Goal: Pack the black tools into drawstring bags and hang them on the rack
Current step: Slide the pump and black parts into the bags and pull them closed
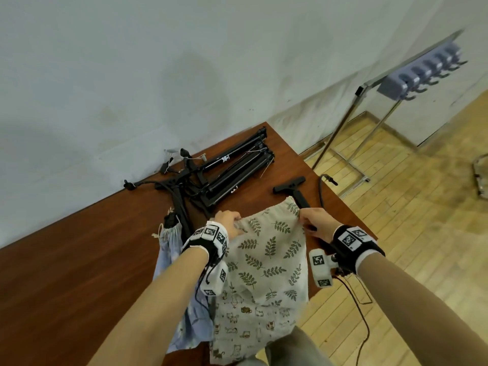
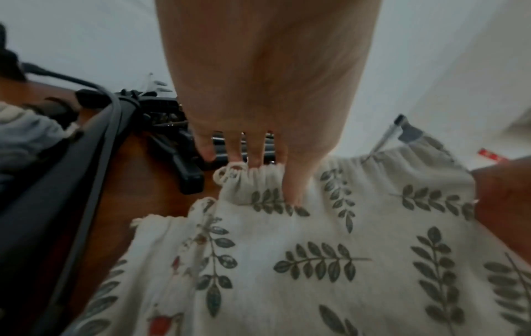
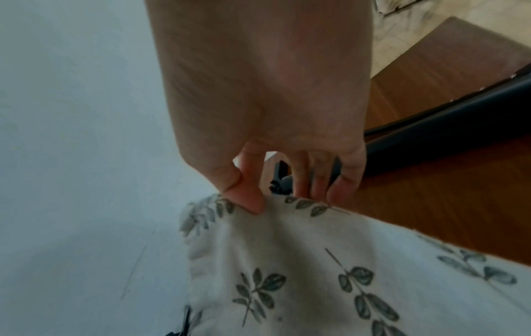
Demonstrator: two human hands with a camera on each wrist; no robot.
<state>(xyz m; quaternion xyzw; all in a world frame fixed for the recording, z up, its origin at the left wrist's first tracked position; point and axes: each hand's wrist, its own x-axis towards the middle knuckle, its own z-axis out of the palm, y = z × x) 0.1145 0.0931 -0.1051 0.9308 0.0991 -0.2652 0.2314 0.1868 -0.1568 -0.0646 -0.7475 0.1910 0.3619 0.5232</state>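
A cream drawstring bag with green leaf print (image 1: 269, 249) lies near the table's front edge. My left hand (image 1: 231, 223) pinches the gathered mouth hem (image 2: 258, 179) at its left corner. My right hand (image 1: 309, 220) pinches the mouth at the right corner (image 3: 276, 211). Black folded tripod stands (image 1: 232, 173) lie at the back of the table. A black T-shaped tool (image 1: 290, 187) lies just beyond the bag, its shaft running under my right hand. The hook rack (image 1: 422, 72) stands on the floor at the right.
A cat-print bag (image 1: 245, 323) lies under the leaf bag, and a pale blue bag (image 1: 171, 249) with a black tool in it lies to the left. The brown table (image 1: 79, 260) meets the wall behind. A black cable (image 1: 322, 191) hangs off the right edge.
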